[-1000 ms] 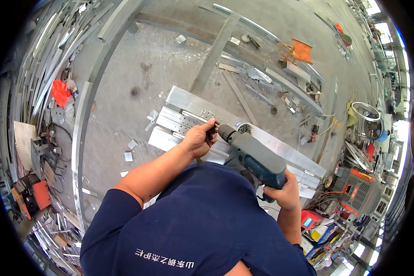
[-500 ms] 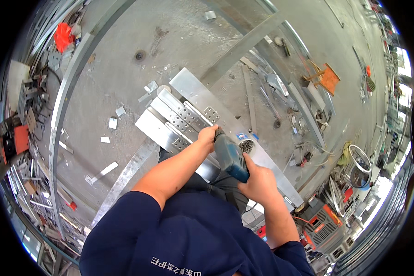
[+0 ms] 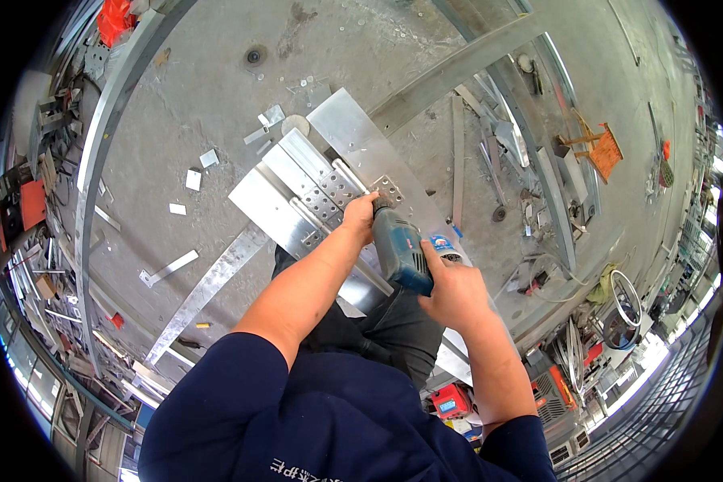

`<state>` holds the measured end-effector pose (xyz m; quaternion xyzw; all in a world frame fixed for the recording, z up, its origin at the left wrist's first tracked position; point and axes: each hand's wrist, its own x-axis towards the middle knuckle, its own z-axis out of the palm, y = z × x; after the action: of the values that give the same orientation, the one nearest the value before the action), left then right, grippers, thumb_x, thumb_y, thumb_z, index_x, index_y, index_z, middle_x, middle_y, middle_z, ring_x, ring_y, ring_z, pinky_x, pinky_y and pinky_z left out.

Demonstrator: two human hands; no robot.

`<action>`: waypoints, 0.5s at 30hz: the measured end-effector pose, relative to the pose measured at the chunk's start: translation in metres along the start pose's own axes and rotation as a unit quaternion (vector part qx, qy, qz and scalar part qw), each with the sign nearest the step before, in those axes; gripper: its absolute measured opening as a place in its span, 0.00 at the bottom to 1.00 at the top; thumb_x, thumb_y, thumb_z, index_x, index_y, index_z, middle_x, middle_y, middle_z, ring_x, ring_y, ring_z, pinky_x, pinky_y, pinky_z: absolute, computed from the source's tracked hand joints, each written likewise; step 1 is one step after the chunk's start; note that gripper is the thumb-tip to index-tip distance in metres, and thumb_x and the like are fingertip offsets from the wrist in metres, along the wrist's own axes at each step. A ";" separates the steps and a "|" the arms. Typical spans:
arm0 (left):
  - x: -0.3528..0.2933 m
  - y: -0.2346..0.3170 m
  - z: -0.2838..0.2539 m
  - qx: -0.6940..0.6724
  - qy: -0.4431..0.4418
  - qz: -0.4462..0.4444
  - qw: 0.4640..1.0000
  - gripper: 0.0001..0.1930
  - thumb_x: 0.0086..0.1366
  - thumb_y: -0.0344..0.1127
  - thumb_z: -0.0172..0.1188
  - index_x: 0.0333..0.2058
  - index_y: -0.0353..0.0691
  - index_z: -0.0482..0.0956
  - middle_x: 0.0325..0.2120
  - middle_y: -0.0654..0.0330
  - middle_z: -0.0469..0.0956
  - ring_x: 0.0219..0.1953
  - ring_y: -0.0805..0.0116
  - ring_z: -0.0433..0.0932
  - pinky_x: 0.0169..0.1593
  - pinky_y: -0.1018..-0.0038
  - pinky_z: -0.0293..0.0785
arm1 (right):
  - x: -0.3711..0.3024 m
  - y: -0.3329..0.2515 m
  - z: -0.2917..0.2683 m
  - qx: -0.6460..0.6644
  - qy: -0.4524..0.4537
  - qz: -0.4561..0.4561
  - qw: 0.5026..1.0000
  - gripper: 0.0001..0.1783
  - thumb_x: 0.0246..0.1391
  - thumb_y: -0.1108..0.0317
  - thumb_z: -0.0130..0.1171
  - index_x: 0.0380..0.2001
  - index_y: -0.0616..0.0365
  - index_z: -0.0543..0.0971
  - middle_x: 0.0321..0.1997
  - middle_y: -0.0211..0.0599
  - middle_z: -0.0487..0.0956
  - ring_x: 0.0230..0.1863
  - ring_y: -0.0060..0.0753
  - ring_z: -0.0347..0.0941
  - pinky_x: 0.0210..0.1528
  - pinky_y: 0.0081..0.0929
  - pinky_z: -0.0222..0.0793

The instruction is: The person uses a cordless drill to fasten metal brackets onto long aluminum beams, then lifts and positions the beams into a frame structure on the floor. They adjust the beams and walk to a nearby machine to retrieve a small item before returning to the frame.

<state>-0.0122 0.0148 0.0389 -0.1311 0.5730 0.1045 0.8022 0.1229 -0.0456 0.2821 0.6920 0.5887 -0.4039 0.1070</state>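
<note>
Mid-frame, the right hand (image 3: 458, 293) has its fingers wrapped around the teal power drill (image 3: 402, 252). The left hand (image 3: 359, 218) is at the drill's front end; whether its fingers grip anything there, I cannot tell. Perforated plates (image 3: 336, 189) lie beside it on silvery metal panels (image 3: 255, 198). An orange stool (image 3: 606, 153) stands at upper right.

Teal-and-grey drill (image 3: 402, 253), dark-dotted silver plates (image 3: 335, 189), navy shirt (image 3: 337, 410).

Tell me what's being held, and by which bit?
The right grip holds the blue drill at its rear. The left grip is near its front; whether it holds anything is hidden.
</note>
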 end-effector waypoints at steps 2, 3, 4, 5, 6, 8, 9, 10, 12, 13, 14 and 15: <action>0.002 0.000 -0.001 0.009 -0.005 0.000 1.000 0.15 0.69 0.37 0.48 0.34 0.33 0.79 0.30 0.53 0.79 0.31 0.60 0.77 0.38 0.62 0.77 | 0.001 -0.001 -0.003 0.014 -0.001 0.009 1.000 0.45 0.33 0.66 0.68 0.61 0.61 0.67 0.32 0.43 0.80 0.33 0.46 0.79 0.36 0.38 0.74; 0.001 0.000 0.001 0.009 -0.004 0.004 1.000 0.15 0.69 0.37 0.48 0.33 0.33 0.80 0.30 0.53 0.79 0.31 0.60 0.77 0.38 0.62 0.77 | 0.002 -0.002 -0.004 0.021 0.000 0.014 1.000 0.45 0.33 0.66 0.67 0.61 0.62 0.66 0.32 0.43 0.80 0.33 0.46 0.79 0.36 0.38 0.74; 0.000 0.001 0.002 0.008 -0.003 0.007 1.000 0.15 0.69 0.37 0.48 0.33 0.32 0.80 0.30 0.53 0.79 0.31 0.60 0.77 0.38 0.62 0.77 | 0.003 -0.002 -0.006 0.025 -0.008 0.020 0.999 0.45 0.33 0.65 0.67 0.61 0.62 0.66 0.32 0.43 0.80 0.33 0.46 0.79 0.36 0.38 0.74; -0.001 0.002 0.002 0.012 -0.007 0.008 1.000 0.15 0.69 0.37 0.49 0.33 0.32 0.80 0.30 0.53 0.79 0.31 0.60 0.77 0.37 0.62 0.77 | 0.004 -0.003 -0.009 0.029 -0.015 0.025 0.999 0.45 0.34 0.65 0.67 0.61 0.62 0.66 0.32 0.44 0.80 0.33 0.46 0.80 0.36 0.38 0.74; -0.004 0.002 0.003 0.015 -0.011 0.007 1.000 0.15 0.69 0.37 0.49 0.33 0.32 0.80 0.30 0.53 0.79 0.31 0.60 0.77 0.37 0.63 0.77 | 0.005 -0.003 -0.010 0.032 -0.023 0.031 0.999 0.45 0.34 0.65 0.67 0.61 0.62 0.66 0.32 0.44 0.80 0.33 0.46 0.80 0.36 0.39 0.74; -0.008 0.005 0.005 0.013 -0.013 0.002 1.000 0.14 0.69 0.37 0.49 0.33 0.33 0.79 0.29 0.52 0.79 0.30 0.60 0.77 0.37 0.63 0.77 | 0.006 -0.005 -0.012 0.030 -0.021 0.027 0.999 0.45 0.34 0.65 0.67 0.61 0.62 0.66 0.32 0.44 0.80 0.34 0.46 0.80 0.36 0.38 0.74; -0.009 0.006 0.006 0.008 -0.011 -0.005 1.000 0.14 0.69 0.37 0.49 0.33 0.33 0.79 0.29 0.52 0.79 0.30 0.59 0.77 0.37 0.62 0.77 | 0.007 -0.005 -0.012 0.029 -0.020 0.026 0.999 0.45 0.34 0.65 0.67 0.61 0.62 0.66 0.32 0.44 0.80 0.34 0.46 0.80 0.36 0.38 0.74; -0.009 0.006 0.006 0.003 -0.009 -0.011 1.000 0.14 0.69 0.37 0.49 0.32 0.33 0.79 0.29 0.52 0.79 0.30 0.59 0.77 0.37 0.62 0.78 | 0.007 -0.005 -0.013 0.028 -0.017 0.027 0.999 0.45 0.34 0.65 0.67 0.61 0.62 0.66 0.32 0.44 0.80 0.33 0.46 0.79 0.36 0.39 0.74; -0.007 0.004 0.008 -0.009 0.003 -0.007 1.000 0.14 0.68 0.38 0.50 0.30 0.35 0.78 0.27 0.54 0.79 0.28 0.61 0.76 0.35 0.64 0.76 | 0.009 -0.006 -0.014 0.027 -0.013 0.027 0.999 0.45 0.34 0.66 0.66 0.61 0.62 0.66 0.31 0.45 0.80 0.32 0.47 0.79 0.35 0.40 0.74; -0.006 0.003 0.007 -0.016 0.009 -0.004 1.000 0.14 0.68 0.39 0.50 0.29 0.36 0.78 0.26 0.55 0.78 0.27 0.62 0.76 0.33 0.65 0.75 | 0.010 -0.008 -0.015 0.025 -0.017 0.045 0.999 0.44 0.34 0.66 0.66 0.61 0.61 0.66 0.30 0.45 0.80 0.32 0.48 0.79 0.35 0.40 0.75; -0.006 0.004 0.005 0.030 0.029 0.003 0.999 0.15 0.68 0.42 0.52 0.28 0.38 0.78 0.24 0.56 0.77 0.26 0.63 0.75 0.32 0.66 0.74 | 0.011 -0.010 -0.017 0.023 -0.021 0.063 0.997 0.44 0.34 0.67 0.66 0.60 0.61 0.66 0.29 0.46 0.80 0.31 0.49 0.80 0.35 0.41 0.75; -0.009 0.008 0.003 0.077 0.050 0.009 0.996 0.16 0.67 0.45 0.53 0.27 0.39 0.77 0.23 0.58 0.76 0.25 0.64 0.74 0.30 0.67 0.73 | 0.013 -0.011 -0.018 0.022 -0.025 0.083 0.996 0.43 0.34 0.67 0.66 0.60 0.60 0.66 0.29 0.47 0.81 0.31 0.49 0.80 0.35 0.41 0.75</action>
<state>-0.0145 0.0228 0.0478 -0.0688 0.6203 0.0607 0.7790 0.1208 -0.0220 0.2887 0.7303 0.5176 -0.4237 0.1390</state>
